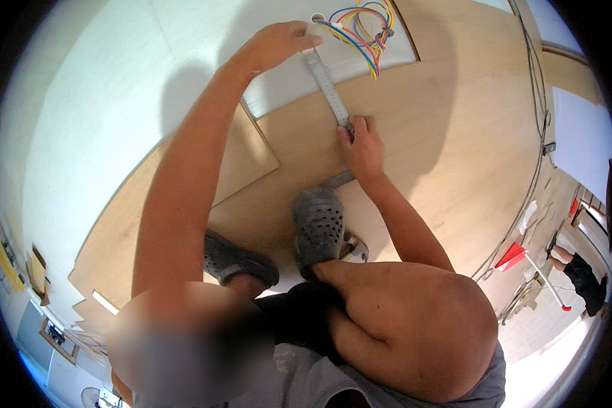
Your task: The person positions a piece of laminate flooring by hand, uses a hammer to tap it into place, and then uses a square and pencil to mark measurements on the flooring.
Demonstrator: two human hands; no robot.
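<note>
A short white conduit pipe (313,30) stands at the top, with blue, yellow and red wires (364,42) coming out of its mouth. My left hand (277,46) is closed at the pipe's side, thumb and fingers pinching against it. A grey metal ruler (329,90) with marked edges slants from just below those fingers to my right hand (364,146). The right fingers are closed around the ruler's near end. A grey bar (338,179) lies below the right hand, by my shoe; I cannot tell whether it joins the ruler.
Wood-coloured boards (401,136) lie around a pale panel (279,95). My grey clogs (317,221) are close below my hands. Black cables (541,136) run along the right. Farther right are a red-and-white long-handled tool (540,275) and another person (581,282).
</note>
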